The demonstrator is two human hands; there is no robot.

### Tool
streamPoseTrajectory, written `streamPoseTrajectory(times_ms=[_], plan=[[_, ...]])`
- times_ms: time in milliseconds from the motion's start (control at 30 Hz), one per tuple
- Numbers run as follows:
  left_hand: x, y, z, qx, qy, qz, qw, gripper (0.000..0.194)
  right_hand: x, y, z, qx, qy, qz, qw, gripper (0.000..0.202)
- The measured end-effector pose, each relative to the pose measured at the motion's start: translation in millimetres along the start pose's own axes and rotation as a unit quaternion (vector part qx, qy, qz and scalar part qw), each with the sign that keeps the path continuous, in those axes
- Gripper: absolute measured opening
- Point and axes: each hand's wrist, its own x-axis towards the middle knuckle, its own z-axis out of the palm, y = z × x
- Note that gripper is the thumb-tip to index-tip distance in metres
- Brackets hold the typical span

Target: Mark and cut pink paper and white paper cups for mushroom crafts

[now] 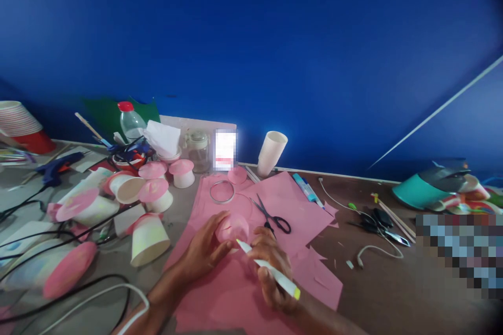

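Note:
My left hand holds a small pink paper piece over a pink paper sheet spread on the table. My right hand grips a white glue tube with a yellow end, its tip touching the pink piece. Black-handled scissors lie just beyond my hands on the sheet. A clear tape ring sits farther back on the sheet.
Several paper cups with pink tops crowd the left side, with a blue glue gun, cables and a bottle with a red cap. A stack of white cups stands by the blue wall. Cables and pliers lie right.

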Motion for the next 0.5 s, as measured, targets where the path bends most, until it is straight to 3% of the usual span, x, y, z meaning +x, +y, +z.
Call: streamPoseTrajectory(times_ms=[233, 500], plan=[[-1.2, -2.4, 1.2, -0.010, 0.002, 0.009, 1.000, 0.061, -1.2, 2.0, 5.1, -0.009, 0.021, 0.002, 1.000, 0.031], [-1.7, -2.0, 1.8, -0.007, -0.011, -0.005, 1.000, 0.065, 1.3, 0.2, 1.9, -0.028, -0.011, 0.011, 0.999, 0.027]])
